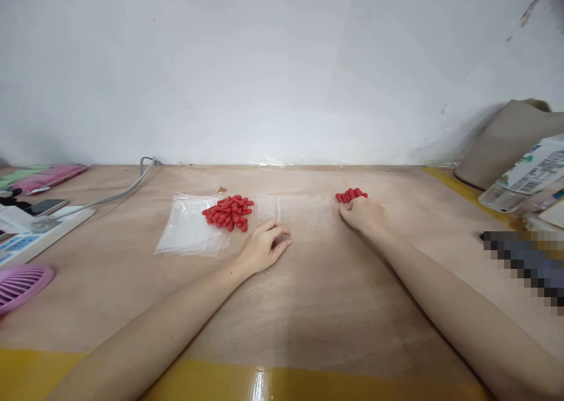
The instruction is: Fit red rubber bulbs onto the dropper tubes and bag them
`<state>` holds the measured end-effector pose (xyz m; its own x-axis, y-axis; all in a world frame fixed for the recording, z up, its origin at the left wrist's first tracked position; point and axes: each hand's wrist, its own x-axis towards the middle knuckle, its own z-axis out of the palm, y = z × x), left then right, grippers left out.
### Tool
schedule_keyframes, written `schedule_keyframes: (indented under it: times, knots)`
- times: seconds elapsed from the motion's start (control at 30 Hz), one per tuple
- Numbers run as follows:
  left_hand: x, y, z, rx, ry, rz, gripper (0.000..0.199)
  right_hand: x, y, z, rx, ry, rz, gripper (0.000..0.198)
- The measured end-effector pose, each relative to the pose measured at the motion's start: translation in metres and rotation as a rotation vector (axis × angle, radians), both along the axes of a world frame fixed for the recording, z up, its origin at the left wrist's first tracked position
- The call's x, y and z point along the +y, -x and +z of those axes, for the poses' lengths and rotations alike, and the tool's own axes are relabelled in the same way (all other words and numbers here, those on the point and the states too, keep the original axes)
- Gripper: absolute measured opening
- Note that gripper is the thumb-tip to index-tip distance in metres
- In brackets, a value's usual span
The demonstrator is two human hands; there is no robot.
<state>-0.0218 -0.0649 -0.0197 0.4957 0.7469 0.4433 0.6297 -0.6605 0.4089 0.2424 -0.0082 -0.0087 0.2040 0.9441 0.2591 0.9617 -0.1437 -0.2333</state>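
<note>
My left hand (267,246) rests on the table with curled fingers, thumb and fingertips apart, nothing visible between them. Just beyond it lies a row of thin clear tubes (304,209), side by side. To their left is a heap of red rubber bulbs (229,212), partly on a stack of clear plastic bags (187,228). My right hand (363,214) is at the right end of the tubes, its thumb and fingers closed in at a smaller group of red rubber bulbs (351,195). Its fingertips are partly hidden by the hand.
On the left are a white power strip (66,219) with a grey cable (127,191), a purple fan (24,283) and pink packaging (48,177). A blurred dark object (524,263), a plastic bottle (506,198) and a beige container (502,142) stand right. A white wall (282,72) borders the table.
</note>
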Motion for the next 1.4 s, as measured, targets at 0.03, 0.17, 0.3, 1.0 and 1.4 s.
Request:
schedule_keyframes:
  times: [0.03, 0.17, 0.3, 1.0, 1.4]
  knots:
    - [0.0, 0.0, 0.0, -0.002, -0.003, -0.004, 0.015, 0.001, -0.001, -0.001, -0.001, 0.001, -0.004, 0.024]
    - [0.001, 0.0, -0.001, 0.0, -0.005, -0.004, 0.014, 0.003, -0.002, -0.006, 0.001, 0.007, -0.008, 0.025]
    - [0.001, 0.0, -0.001, 0.005, -0.004, -0.005, 0.014, 0.003, 0.0, -0.006, 0.008, -0.007, 0.002, 0.029]
    - [0.001, -0.001, -0.002, 0.023, -0.013, -0.011, 0.014, 0.013, 0.031, 0.013, 0.068, 0.159, 0.025, 0.015]
    - [-0.002, 0.017, 0.026, 0.615, -0.254, 0.528, 0.018, -0.059, 0.03, -0.006, -0.105, -0.329, 0.514, 0.021]
